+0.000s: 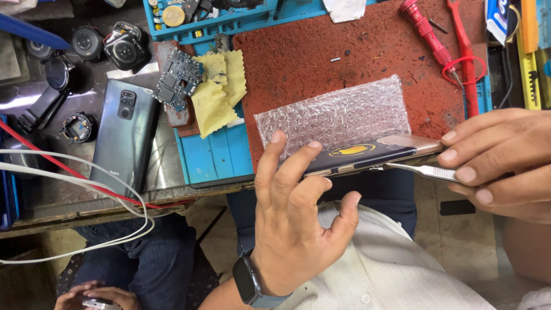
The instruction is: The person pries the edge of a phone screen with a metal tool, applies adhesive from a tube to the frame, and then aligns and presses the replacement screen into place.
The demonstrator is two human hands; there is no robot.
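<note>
Both hands grip: left hand [293, 218] clasps phone [367, 156], right hand [499, 161] pinches tweezers [422, 170].

the far middle of the red mat [321, 57] lies bare, with open passage there, a small screw [335, 58] the only thing on it. the bubble wrap [336, 112] covers the mat's near part. the red screwdriver [430, 35] and red tweezers [466, 63] block the mat's right edge. left of the mat, the yellow cloth [218, 92], circuit board [178, 77] and dark phone [125, 135] crowd the bench [166, 172]. white cables [74, 172] loop across the bench's near-left edge. the blue tray [229, 23] closes the far side.
</note>
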